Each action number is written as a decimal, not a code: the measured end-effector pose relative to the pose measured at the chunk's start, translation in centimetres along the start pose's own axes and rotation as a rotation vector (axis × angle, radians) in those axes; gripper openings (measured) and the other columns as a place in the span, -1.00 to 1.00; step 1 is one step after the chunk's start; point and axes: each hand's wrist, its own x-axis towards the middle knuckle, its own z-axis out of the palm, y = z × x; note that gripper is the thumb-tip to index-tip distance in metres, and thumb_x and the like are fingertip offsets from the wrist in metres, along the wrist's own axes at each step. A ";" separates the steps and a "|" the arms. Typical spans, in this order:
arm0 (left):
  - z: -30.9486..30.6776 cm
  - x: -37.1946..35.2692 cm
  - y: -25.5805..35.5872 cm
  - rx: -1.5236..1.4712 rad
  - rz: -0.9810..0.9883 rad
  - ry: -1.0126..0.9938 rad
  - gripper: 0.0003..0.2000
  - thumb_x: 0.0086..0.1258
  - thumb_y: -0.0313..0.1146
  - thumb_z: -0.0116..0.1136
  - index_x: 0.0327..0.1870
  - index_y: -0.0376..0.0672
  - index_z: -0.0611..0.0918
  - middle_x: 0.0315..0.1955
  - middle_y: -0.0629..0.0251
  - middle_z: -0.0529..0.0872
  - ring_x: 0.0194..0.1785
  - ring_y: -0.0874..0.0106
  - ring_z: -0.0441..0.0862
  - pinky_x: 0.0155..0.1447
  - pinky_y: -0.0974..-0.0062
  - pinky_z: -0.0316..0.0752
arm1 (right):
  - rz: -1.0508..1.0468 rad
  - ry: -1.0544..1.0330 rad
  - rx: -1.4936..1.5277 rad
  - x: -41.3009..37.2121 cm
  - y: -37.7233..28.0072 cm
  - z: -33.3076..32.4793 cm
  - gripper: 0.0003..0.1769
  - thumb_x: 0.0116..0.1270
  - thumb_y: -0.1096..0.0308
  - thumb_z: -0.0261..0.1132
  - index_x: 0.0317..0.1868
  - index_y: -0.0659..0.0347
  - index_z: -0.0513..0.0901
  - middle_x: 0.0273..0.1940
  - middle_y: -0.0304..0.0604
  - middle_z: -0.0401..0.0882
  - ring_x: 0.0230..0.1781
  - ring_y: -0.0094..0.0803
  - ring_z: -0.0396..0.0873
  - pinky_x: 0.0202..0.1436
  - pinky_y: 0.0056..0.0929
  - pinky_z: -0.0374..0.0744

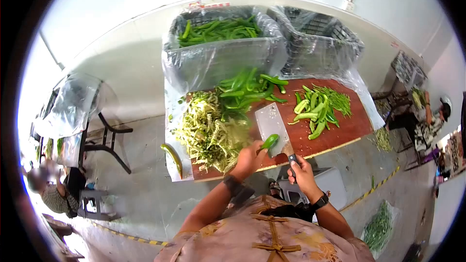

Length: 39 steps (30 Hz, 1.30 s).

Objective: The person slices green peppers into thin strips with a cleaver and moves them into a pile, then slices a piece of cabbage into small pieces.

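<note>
Closed around a green chili pepper [270, 141] is my left hand [248, 159], low over the front of the red-brown board [357, 128]. My right hand [304, 177] grips the dark handle of a cleaver [271, 123], whose broad blade lies flat or nearly flat over the board, beside the pepper. Left of the blade is a large heap of pale pepper cores and seeds [208, 131]. Whole green peppers [245, 90] are piled behind it. To the right are cut pepper pieces [314, 109] and thin green strips or stems [340, 101].
Behind the board stand a plastic-lined crate of green peppers [221, 51] and another lined crate [320, 51]. A yellowish pepper [172, 159] lies at the left edge. People sit working at far left and right. A grey stool [320, 187] is below the board.
</note>
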 end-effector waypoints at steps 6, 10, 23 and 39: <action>-4.8 3.6 -1.5 0.387 -0.267 0.357 -0.78 0.29 -0.35 0.20 -0.12 -0.26 0.60 -0.44 0.01 0.71 -0.39 0.11 0.69 -0.31 0.24 0.54 | 0.101 -0.282 0.033 1.1 -3.3 -1.5 -0.59 0.46 0.36 0.11 0.28 0.17 0.37 -0.50 -0.33 0.38 -0.61 -0.65 0.30 -0.59 -0.65 0.31; -4.9 4.9 0.1 0.251 -0.270 0.516 -0.81 0.31 -0.38 0.19 -0.12 -0.25 0.61 -0.46 0.08 0.72 -0.43 0.21 0.68 -0.32 0.29 0.53 | 0.093 -0.367 -0.129 3.5 -4.3 -3.7 -0.58 0.45 0.36 0.13 0.28 0.20 0.38 -0.51 -0.35 0.38 -0.58 -0.66 0.31 -0.58 -0.65 0.32; 5.2 10.0 0.1 0.319 -0.243 0.369 -0.83 0.29 -0.36 0.22 -0.22 -0.26 0.63 -0.61 0.11 0.61 -0.57 0.24 0.55 -0.41 0.34 0.45 | -0.126 -0.005 -0.148 7.1 -6.3 -20.7 -0.62 0.47 0.35 0.09 0.24 0.27 0.42 -0.60 -0.36 0.36 -0.70 -0.68 0.28 -0.64 -0.63 0.30; 13.5 15.7 -1.4 0.399 -0.237 0.186 -0.66 0.22 -0.32 0.19 0.05 -0.07 0.55 0.01 0.03 0.56 -0.06 -0.05 0.58 -0.11 0.06 0.54 | -0.379 0.582 -0.838 2.8 -2.7 -28.5 -0.64 0.32 0.42 0.22 0.11 0.32 0.54 -0.53 -0.16 0.49 -0.56 -0.47 0.44 -0.43 -0.42 0.46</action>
